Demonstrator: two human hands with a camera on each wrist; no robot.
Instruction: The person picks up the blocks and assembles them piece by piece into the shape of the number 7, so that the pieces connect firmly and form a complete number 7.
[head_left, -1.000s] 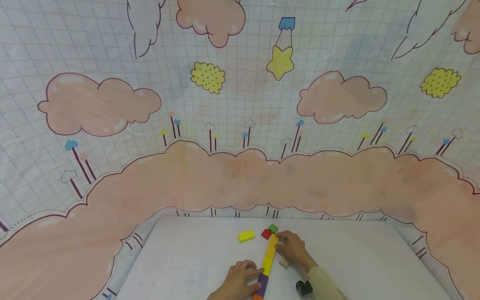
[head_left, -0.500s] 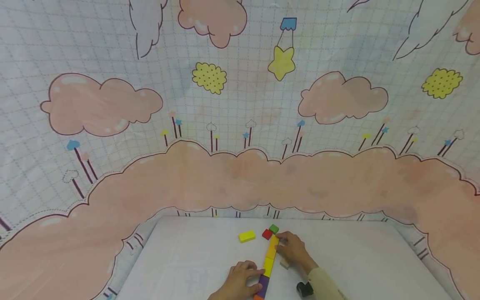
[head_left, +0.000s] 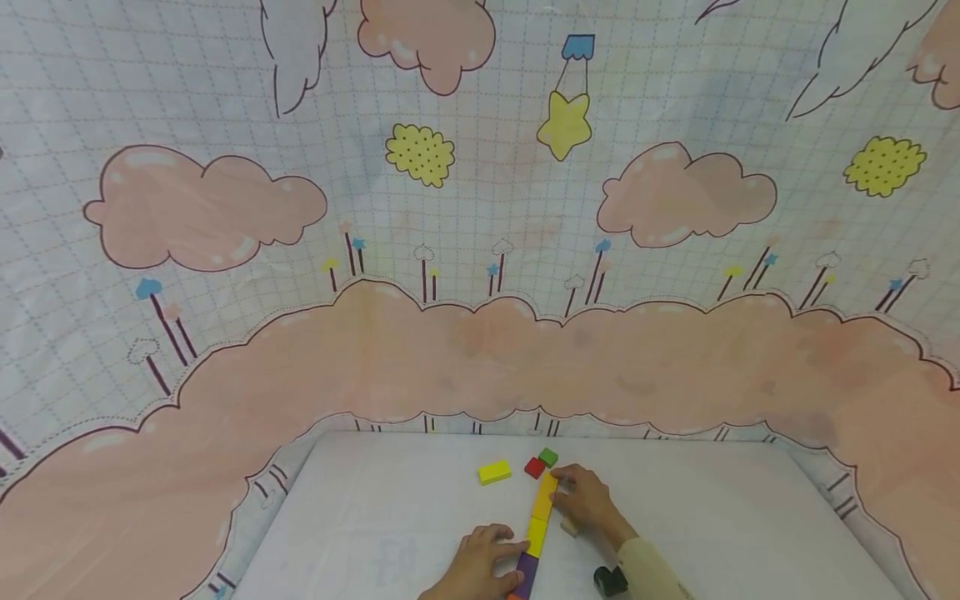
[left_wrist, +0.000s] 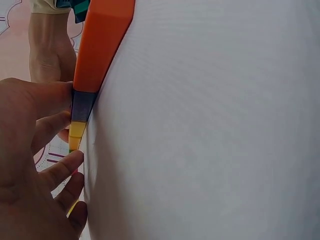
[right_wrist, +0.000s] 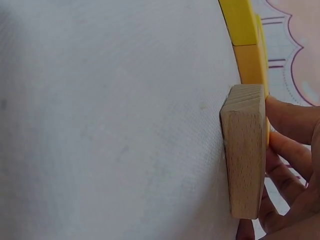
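Observation:
A row of blocks runs away from me in the head view: an orange block [head_left: 516,596], a purple block [head_left: 526,575], a yellow block [head_left: 536,535] and, farthest, a yellow-orange block [head_left: 543,500]. My left hand [head_left: 480,564] lies along the row's left side, thumb touching the purple block and index finger touching the yellow one, other fingers spread. At the far end my right hand [head_left: 587,500] holds the yellow-orange block, its index finger bent at the end corner and thumb at the right side. A bare wooden block [right_wrist: 245,160] stands beside that hand.
Beyond the row lie a red block [head_left: 535,467] and a green block [head_left: 548,457]. Another yellow block [head_left: 494,472] sits to their left. A dark green piece [head_left: 611,581] lies by the right sleeve. A patterned cloth [head_left: 480,358] hangs behind the white table [head_left: 337,517].
The view has shifted very slightly. Both hands keep their places on the row, and the blocks show no clear movement.

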